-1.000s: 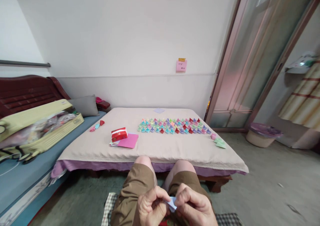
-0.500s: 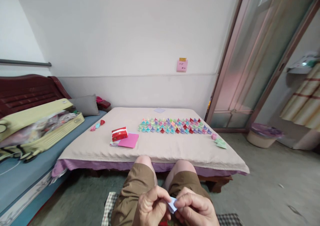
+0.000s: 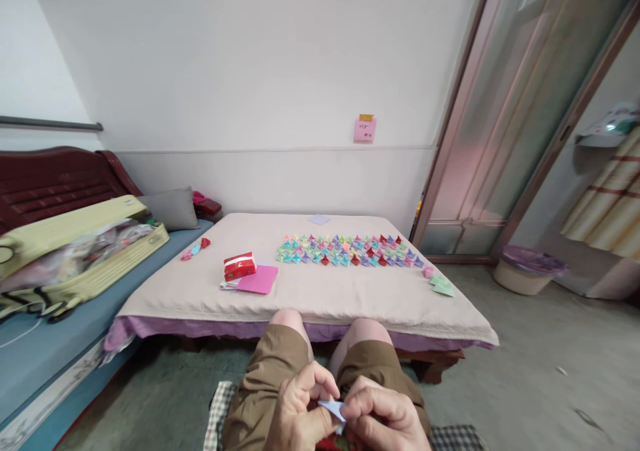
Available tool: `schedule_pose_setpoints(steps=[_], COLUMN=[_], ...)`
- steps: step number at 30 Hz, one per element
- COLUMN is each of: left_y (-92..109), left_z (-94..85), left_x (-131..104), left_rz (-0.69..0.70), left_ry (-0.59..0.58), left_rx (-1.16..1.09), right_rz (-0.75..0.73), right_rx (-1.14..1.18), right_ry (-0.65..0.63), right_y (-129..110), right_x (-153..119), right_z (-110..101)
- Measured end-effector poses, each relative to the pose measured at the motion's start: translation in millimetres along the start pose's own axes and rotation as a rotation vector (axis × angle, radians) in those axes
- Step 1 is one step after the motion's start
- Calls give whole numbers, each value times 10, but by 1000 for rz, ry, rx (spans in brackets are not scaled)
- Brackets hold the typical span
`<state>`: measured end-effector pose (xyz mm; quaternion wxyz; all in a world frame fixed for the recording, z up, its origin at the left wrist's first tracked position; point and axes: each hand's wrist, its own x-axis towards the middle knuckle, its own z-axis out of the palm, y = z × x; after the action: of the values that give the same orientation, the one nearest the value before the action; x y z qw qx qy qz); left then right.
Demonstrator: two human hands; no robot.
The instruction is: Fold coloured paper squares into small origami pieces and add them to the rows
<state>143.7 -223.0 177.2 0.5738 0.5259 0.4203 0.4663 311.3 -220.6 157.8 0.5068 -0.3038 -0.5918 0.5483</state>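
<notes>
Over my lap, a small pale blue folded paper (image 3: 332, 408) is pinched between my two hands. My left hand (image 3: 303, 404) grips its left side, thumb below and forefinger curled above. The fingertips of my right hand (image 3: 384, 411) close on its right end and hide part of it. Beyond my knees, rows of small folded paper shapes (image 3: 345, 251) in many colours stand on the cream-covered bed (image 3: 320, 298).
A red tissue pack (image 3: 239, 266) lies on pink paper sheets (image 3: 260, 280). Green papers (image 3: 442, 286) and a pink folded piece (image 3: 428, 272) sit at the bed's right. Left stands an open yellow suitcase (image 3: 120, 264); far right, a lined bin (image 3: 525, 274).
The blue paper has turned and tipped, and now shows a narrow pointed edge. My left hand's fingers have shifted and arch higher; my right hand has moved slightly left.
</notes>
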Motion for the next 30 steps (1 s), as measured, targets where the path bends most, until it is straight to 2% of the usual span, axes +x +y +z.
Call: schedule_pose_setpoints(steps=[3,7,11,14,17,21,23,30], left_y=[25,27,-69,-165,-227,-250,-254,-201], left_z=[16,20,6,-7,-11,-3,0,-1], left_x=[-5,-6,16,41,52,40,30,11], left_rz=[-7,-9,89,144,120,53,37,25], left_ry=[-6,-13,4,-34,-77,-71,-64,-39], left_rx=[-5,-12,-18,-71,-164,-247,-280,-254], right_rz=[34,-2,-45,-79,-82,-24,-35,-205], right_rx=[7,-82,-117,-126,-85,10,18,-178], right_ry=[25,16,-35,-55,-43,62,75,-87], right_y=[16,-9,-62,-78,-40,29,28,-81], right_x=[-14,-11,11,21,22,10,-2,-13], right_z=[7,0,-22,-30,-21,0,-5,-99])
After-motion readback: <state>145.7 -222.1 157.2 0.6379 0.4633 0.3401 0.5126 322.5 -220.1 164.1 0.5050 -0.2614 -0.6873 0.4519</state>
